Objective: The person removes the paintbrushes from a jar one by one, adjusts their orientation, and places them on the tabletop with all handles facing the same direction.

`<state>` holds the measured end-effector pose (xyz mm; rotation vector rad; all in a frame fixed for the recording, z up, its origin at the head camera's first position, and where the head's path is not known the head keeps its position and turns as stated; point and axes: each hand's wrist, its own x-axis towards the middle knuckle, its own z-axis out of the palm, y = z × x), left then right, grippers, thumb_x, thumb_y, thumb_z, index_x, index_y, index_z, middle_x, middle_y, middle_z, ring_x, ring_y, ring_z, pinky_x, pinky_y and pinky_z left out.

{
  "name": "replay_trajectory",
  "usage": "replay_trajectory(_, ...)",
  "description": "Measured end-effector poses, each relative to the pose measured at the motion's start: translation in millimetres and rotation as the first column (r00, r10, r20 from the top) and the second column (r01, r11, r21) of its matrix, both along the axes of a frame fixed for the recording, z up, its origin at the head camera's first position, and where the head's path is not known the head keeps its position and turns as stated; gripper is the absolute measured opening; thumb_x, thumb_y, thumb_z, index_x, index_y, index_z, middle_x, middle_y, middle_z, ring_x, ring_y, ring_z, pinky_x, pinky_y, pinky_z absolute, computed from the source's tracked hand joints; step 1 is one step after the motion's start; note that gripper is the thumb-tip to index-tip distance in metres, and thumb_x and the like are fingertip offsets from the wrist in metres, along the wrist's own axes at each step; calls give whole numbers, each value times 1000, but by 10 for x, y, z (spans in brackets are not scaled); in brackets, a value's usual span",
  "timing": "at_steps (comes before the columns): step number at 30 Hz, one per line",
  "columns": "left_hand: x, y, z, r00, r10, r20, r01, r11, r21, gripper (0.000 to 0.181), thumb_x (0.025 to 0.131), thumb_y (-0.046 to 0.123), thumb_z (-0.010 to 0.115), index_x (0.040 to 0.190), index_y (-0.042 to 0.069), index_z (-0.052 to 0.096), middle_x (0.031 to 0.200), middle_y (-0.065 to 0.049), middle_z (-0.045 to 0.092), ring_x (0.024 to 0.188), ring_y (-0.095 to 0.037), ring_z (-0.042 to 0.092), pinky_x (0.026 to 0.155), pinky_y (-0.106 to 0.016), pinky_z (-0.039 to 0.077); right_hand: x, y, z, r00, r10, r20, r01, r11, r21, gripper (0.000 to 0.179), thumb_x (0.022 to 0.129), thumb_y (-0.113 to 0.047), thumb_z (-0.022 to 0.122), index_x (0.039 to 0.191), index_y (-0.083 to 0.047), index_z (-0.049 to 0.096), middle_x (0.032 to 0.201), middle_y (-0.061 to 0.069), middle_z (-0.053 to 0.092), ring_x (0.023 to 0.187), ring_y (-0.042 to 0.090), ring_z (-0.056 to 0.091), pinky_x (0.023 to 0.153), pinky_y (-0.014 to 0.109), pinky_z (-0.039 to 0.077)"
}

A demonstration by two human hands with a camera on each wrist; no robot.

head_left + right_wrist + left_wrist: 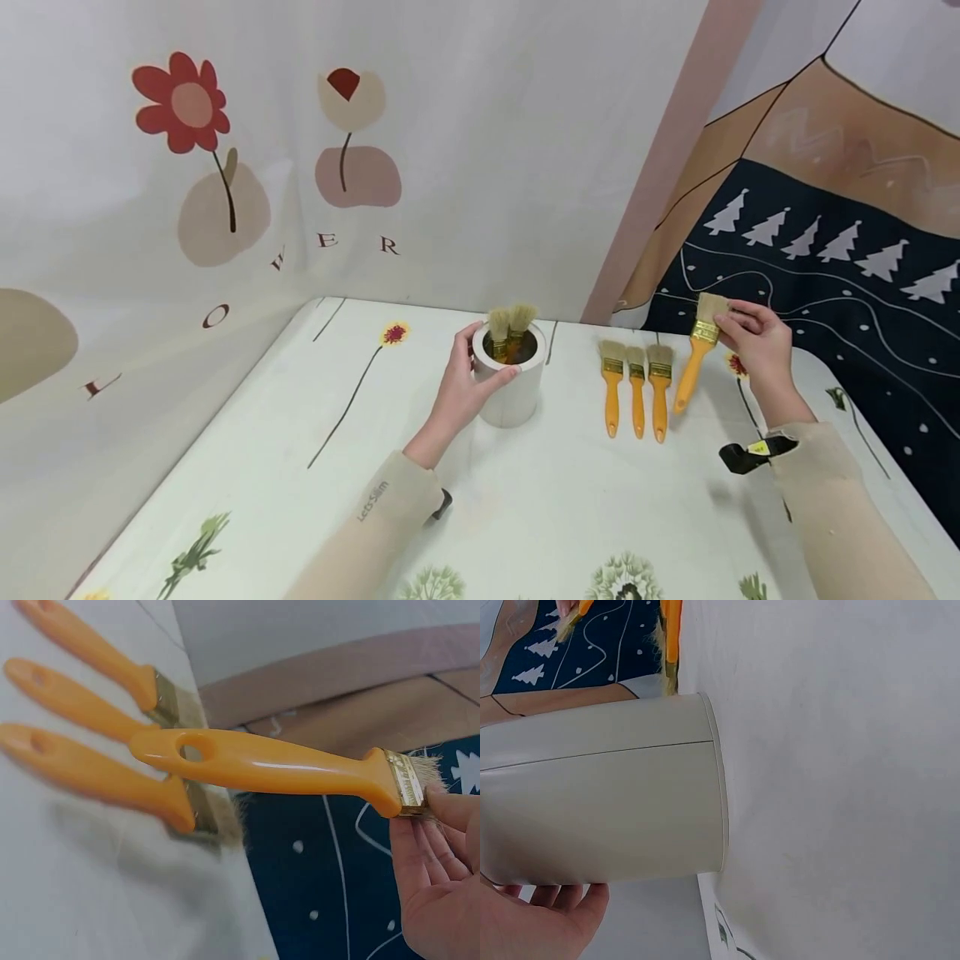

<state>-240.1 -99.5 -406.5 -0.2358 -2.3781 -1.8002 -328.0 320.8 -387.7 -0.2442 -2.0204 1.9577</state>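
My left hand (461,387) grips a white cylindrical can (513,400) near its top, thumb across the front and fingers round the far side. The can stands upright on the table, and two paintbrushes (510,321) poke out of it, bristles up. Off to the right, my right hand (761,342) pinches another paintbrush (277,765) by its bristle end at the metal band. That brush is held above the table with its orange handle pointing down. Between the can and this hand lie three more paintbrushes (636,387) side by side, bristles toward the back.
A white cloth with printed flowers covers the table (555,500). Behind it hangs a pale curtain (480,167) with flower prints and letters. A dark cloth (840,275) with white trees hangs at the right. Black straps (750,457) sit at the wrists.
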Motion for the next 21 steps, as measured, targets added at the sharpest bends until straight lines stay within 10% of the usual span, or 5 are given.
replay_trajectory(10,-23,2,-4,1000,7,8,-7,1000,-2,87,86,30,77,154,16,24,156,-10,36,144,-28,36,118,-55,34,-509,625,-686,990,-26,140,7,991,136,51,85,-34,77,133,-26,61,104,-20,69,85,-5,69,71,13,57)
replay_trajectory(21,18,6,5,1000,10,11,-10,1000,-2,87,86,32,76,154,17,25,157,-9,36,145,-28,37,118,-55,34,-398,629,-775,977,-26,212,9,996,84,59,85,-36,77,138,-20,57,95,-22,63,76,-5,64,63,12,56)
